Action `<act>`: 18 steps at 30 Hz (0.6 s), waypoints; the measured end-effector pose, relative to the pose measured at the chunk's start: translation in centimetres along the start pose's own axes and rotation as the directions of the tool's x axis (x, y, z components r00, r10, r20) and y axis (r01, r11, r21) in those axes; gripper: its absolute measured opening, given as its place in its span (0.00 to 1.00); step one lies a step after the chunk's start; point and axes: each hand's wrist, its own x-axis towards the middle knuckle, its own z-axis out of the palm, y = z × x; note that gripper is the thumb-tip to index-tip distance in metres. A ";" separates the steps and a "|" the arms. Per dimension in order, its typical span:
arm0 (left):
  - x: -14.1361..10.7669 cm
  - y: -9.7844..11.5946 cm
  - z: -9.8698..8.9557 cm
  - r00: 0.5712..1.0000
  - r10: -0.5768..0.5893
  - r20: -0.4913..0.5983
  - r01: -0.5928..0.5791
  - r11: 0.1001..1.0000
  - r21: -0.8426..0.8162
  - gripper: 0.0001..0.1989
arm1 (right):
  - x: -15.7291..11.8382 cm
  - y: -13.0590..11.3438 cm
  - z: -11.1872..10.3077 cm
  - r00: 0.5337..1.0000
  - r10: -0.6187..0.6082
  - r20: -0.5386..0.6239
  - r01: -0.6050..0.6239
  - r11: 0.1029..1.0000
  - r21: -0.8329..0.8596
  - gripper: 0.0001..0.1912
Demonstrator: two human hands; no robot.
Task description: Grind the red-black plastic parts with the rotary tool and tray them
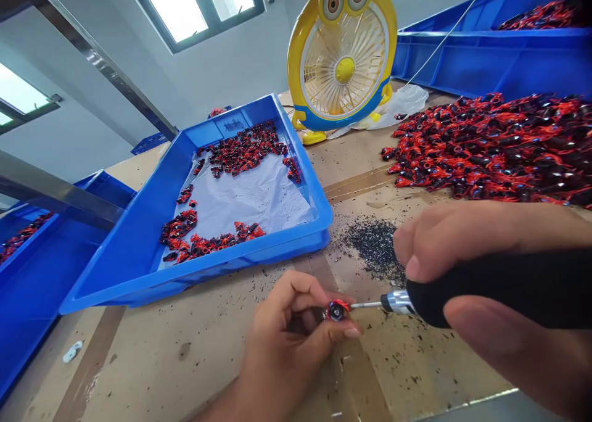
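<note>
Between the thumb and fingers of my left hand [296, 342] is a small red and black part [337, 311], its round dark end facing me. My right hand [499, 274] is wrapped round a black rotary tool [509, 289] with a silver collar. The tool's thin metal bit [367, 305] points left, and its tip is at the right side of the small part. Whether the tip touches it is too small to tell. Black shavings [377, 246] lie on the table just behind the tool.
A blue tray [208, 271] with a white liner and similar parts stands at the left. A large heap of parts [490, 144] covers the back right, before blue bins [476, 64]. The yellow fan [345, 70] stands behind. More blue bins [37, 298] are at far left.
</note>
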 end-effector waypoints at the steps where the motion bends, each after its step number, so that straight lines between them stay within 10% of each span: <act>1: 0.0 0.0 0.0 1.000 0.003 -0.004 -0.003 1.000 0.014 0.18 | 0.1 -0.2 0.0 1.000 -0.002 0.002 0.002 1.000 0.002 0.20; 9: 0.0 -0.1 -0.1 0.999 0.041 0.034 -0.044 0.995 0.085 0.13 | 2.7 -2.1 0.7 0.998 0.039 -0.047 -0.037 0.999 0.030 0.21; 14: 0.2 -0.1 -0.1 0.998 0.050 0.031 -0.054 0.992 0.115 0.12 | 3.5 -1.1 -0.4 0.964 -0.097 0.248 0.085 0.995 0.061 0.07; 18: 0.1 0.0 -0.1 0.996 0.083 0.022 -0.085 0.982 0.171 0.11 | 3.7 -0.7 -0.7 0.960 -0.098 0.261 0.089 0.995 0.045 0.07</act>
